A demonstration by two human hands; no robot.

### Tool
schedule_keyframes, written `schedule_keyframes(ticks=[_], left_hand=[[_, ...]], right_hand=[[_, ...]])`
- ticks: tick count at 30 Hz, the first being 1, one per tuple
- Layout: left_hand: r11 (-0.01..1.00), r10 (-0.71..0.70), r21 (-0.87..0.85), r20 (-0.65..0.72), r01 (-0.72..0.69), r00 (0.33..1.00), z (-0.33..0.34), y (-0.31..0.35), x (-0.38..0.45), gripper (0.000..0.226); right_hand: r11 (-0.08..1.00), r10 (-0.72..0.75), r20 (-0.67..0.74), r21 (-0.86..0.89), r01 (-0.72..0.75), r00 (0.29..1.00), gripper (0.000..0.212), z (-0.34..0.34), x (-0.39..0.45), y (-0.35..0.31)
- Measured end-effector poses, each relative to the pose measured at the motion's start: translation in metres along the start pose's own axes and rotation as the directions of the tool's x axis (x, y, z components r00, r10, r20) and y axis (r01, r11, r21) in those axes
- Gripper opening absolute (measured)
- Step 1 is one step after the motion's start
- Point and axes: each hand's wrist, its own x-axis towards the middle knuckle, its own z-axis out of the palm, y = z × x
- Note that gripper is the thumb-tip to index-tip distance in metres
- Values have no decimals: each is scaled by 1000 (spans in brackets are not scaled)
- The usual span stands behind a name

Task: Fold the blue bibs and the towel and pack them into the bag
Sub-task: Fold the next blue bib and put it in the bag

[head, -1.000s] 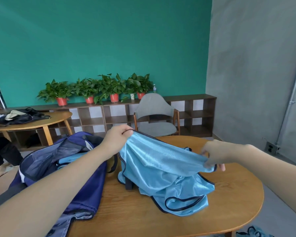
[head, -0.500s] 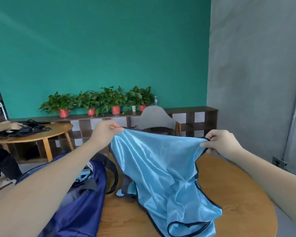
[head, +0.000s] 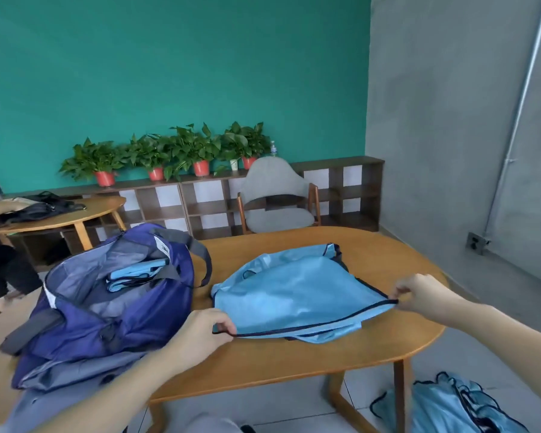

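A light blue bib point(head: 294, 292) with dark trim lies spread on the wooden table point(head: 294, 360). My left hand point(head: 203, 332) pinches its near left corner. My right hand point(head: 419, 292) pinches its right corner, and the trimmed hem runs taut between them. To the left stands the open dark blue bag point(head: 107, 307), with folded blue bibs point(head: 135, 273) inside it. A heap of more blue bibs point(head: 456, 407) lies on the floor at the lower right. I see no towel.
A grey chair point(head: 278, 195) stands behind the table, before a low shelf with potted plants point(head: 175, 154). At the left is a second table point(head: 60, 220) with dark clothing, where another person sits. A grey wall is at the right.
The bib hung in the air between my raised hands; now both hands have come down toward me and the bib lies flat on the table. The view has tilted downward.
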Motion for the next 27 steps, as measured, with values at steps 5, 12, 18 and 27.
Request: schedule_keyframes(ticks=[5,12,18,27], left_hand=[[997,-1,76,98,-7,995,3,0,-10,29],[992,-5,117,394,-45,919,-13,21,-7,20],[993,32,88,451,-80,892,-16,33,10,19],[999,-30,36,-44,32,999,-6,3,127,15]], right_hand=[[998,-19,54,-56,22,998,37,21,-10,10],[991,-136,54,15,135,989,52,22,0,-17],[978,-208,287,43,204,935,35,24,9,-54],[954,-270,-67,118,276,961,22,28,94,-98]])
